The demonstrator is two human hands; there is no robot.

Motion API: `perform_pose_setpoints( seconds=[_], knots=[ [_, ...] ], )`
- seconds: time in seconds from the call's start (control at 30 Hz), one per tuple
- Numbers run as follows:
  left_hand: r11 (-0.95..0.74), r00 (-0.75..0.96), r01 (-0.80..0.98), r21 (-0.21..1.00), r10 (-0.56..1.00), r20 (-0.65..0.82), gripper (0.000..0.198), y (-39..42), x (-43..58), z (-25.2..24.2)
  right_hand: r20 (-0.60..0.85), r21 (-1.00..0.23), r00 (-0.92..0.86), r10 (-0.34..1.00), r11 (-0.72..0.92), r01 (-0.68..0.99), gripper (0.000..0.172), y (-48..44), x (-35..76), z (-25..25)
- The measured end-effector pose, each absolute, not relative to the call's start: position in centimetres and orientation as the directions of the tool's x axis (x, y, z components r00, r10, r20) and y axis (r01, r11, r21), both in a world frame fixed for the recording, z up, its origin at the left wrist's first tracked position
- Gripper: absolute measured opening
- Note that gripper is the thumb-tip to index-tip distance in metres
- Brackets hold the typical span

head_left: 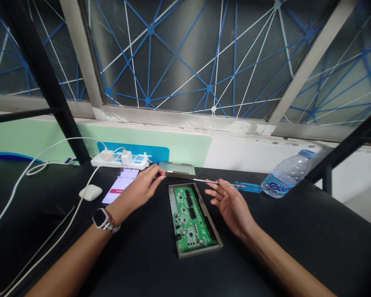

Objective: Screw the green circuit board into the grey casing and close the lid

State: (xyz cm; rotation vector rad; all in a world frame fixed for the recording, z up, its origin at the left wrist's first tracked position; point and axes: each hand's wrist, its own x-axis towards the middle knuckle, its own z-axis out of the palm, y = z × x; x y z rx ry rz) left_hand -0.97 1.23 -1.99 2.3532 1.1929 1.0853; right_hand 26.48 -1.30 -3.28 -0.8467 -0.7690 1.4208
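Circuit board (192,218) lies in its grey tray between your hands. Left hand (142,185) curls at the edge of the metal cover (177,168), pinch unclear; right hand (230,204) spreads open near the blue screwdriver (249,187). Keep fingers off the board.

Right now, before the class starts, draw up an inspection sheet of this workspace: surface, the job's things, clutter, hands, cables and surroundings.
surface: black tabletop
job's things: green circuit board in a metal tray; flat metal plate beyond it; blue-handled screwdriver
clutter: phone; white earbud case; water bottle
hands: left hand at the plate's edge, wearing a smartwatch; right hand open beside the screwdriver's shaft
cables: white cables from a power strip
surroundings: window netting; black post
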Motion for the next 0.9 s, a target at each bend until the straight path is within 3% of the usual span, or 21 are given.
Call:
perform_pose_setpoints(
  seconds=[0.17,0.3,0.6,0.9],
  knots=[
    [-0.562,0.489,0.711,0.424,0.827,0.277,0.010,3.3,-4.8,-3.5,-0.008,-0.896,-0.008,1.000,-0.011,-0.443,0.024,-1.3,26.5,-3.6],
    [-0.503,0.469,0.752,0.427,0.862,0.189,0.010,4.0,-5.8,-5.1,0.012,-0.916,-0.036,0.999,-0.004,-0.401,0.026,-1.6,26.2,-4.1],
    [-0.455,0.430,0.801,0.388,0.889,0.154,0.014,3.9,-5.5,-4.8,0.006,-0.940,-0.062,0.998,-0.016,-0.341,0.028,-1.9,25.8,-4.3],
    [-0.379,0.360,0.821,0.427,0.924,0.128,0.024,3.1,-4.9,-5.0,-0.007,-0.943,-0.081,0.997,-0.033,-0.332,0.030,-2.0,25.5,-3.9]
  ],
)
